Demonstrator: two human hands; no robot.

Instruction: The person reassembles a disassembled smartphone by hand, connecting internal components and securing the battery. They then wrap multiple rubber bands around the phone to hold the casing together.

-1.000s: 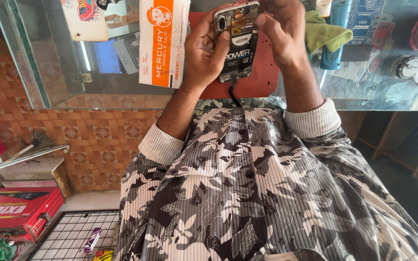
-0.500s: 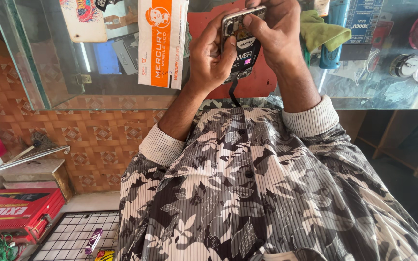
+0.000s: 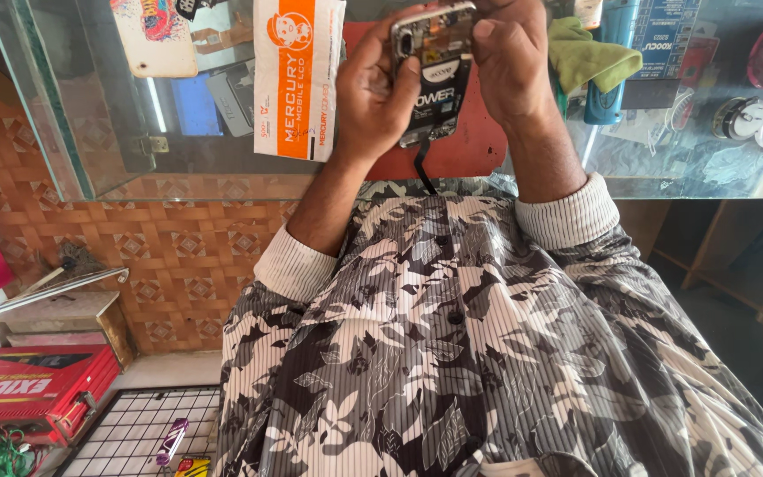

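An opened mobile phone [image 3: 434,75] with its back cover off shows a black battery and circuit parts. My left hand [image 3: 374,93] wraps around its left side, thumb on the edge. At the phone's upper right, my right hand [image 3: 512,66] pinches it with the fingertips pressed on its top corner. A thin black strip [image 3: 422,170] hangs below the phone. Both hands are raised above a red mat [image 3: 479,150] on the glass counter.
A glass counter [image 3: 90,132] spans the top, with an orange and white paper packet [image 3: 298,79], a green cloth [image 3: 589,57] and a blue bottle [image 3: 611,97]. Low left are a red box [image 3: 33,389] and a wire rack [image 3: 147,433]. Wooden shelving stands at right.
The phone has tilted and shifted slightly upward. My right hand has moved from beside the phone onto its top right corner, while my left hand keeps its hold.
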